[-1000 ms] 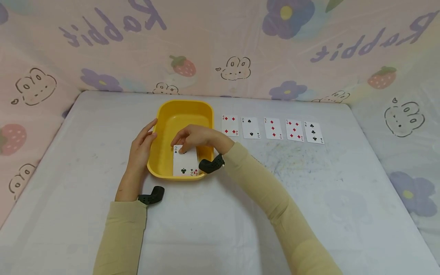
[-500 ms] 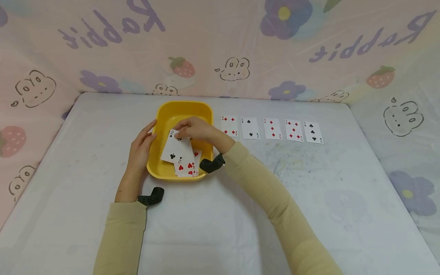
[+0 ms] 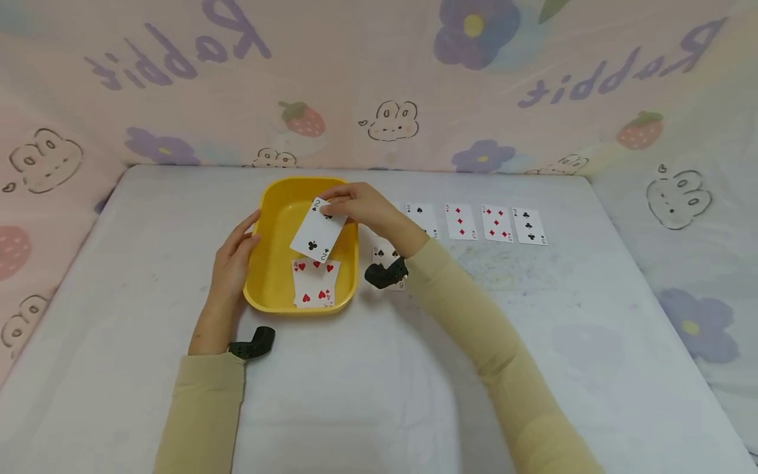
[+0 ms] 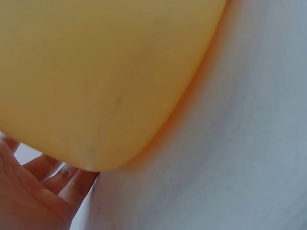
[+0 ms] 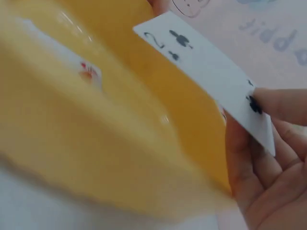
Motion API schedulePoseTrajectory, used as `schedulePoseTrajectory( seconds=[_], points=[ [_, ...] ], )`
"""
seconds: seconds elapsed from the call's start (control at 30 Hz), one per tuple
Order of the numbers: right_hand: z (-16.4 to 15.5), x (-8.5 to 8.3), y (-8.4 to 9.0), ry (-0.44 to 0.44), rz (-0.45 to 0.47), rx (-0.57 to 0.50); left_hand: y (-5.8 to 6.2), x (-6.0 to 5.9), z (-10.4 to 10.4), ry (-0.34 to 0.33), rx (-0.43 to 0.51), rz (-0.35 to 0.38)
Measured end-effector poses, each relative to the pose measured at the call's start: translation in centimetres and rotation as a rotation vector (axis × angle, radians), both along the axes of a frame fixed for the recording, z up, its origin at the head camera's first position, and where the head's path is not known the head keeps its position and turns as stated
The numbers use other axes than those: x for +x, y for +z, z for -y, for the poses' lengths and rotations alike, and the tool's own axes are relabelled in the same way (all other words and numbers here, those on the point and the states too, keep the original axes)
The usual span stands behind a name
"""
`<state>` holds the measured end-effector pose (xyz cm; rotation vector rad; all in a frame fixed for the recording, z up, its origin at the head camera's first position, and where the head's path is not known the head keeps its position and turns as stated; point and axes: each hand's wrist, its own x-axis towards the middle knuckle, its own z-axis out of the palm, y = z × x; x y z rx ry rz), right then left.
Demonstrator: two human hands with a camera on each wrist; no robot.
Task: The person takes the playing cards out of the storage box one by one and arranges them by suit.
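Observation:
My right hand point(image 3: 368, 209) pinches a two of clubs point(image 3: 318, 230) between thumb and fingers, over the right part of a yellow plastic tub point(image 3: 253, 276). The right wrist view shows this card tilted, face visible, with the thumb on one end. Below it, a four of hearts point(image 3: 314, 282) lies face up in the tub, over at least one more card. My left hand point(image 3: 227, 270) touches the tub's left side with extended fingers; in the left wrist view its fingers point(image 4: 79, 187) rest against the tub wall.
Right of the tub a row of face-up cards includes a two of spades point(image 3: 419, 217), a three of diamonds point(image 3: 460, 222), a five of diamonds point(image 3: 497, 224) and a three of clubs point(image 3: 531, 227). A spades card point(image 3: 385, 249) lies nearer, partly hidden by my right wrist.
My right hand has lifted the two of clubs off the cards in the tub and moved it up and right, uncovering the four of hearts. The left hand stays at the tub's side.

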<state>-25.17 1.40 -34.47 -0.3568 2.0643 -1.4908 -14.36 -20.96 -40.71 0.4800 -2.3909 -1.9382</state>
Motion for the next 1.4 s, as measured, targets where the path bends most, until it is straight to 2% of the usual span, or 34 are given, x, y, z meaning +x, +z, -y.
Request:
schedulePoseTrajectory(
  seconds=[0.23,0.8,1.17,1.4],
  points=[
    [-2.8,-0.5,-0.4,-0.038,0.017,-0.02,-0.1,0.2,0.7,0.003,-0.002,-0.001],
    [-8.7,-0.4,-2.5,-0.122,0.011,0.038,0.1,0.1,0.8,-0.001,-0.011,0.009],
    [-12.0,0.5,-4.0,-0.149,0.02,0.148,0.0,0.0,0.5,-0.005,0.034,0.009],
    [-14.0,1.4,-4.7,-0.145,0.04,0.152,-0.1,-0.1,0.2,-0.01,0.04,0.005]
  ],
)
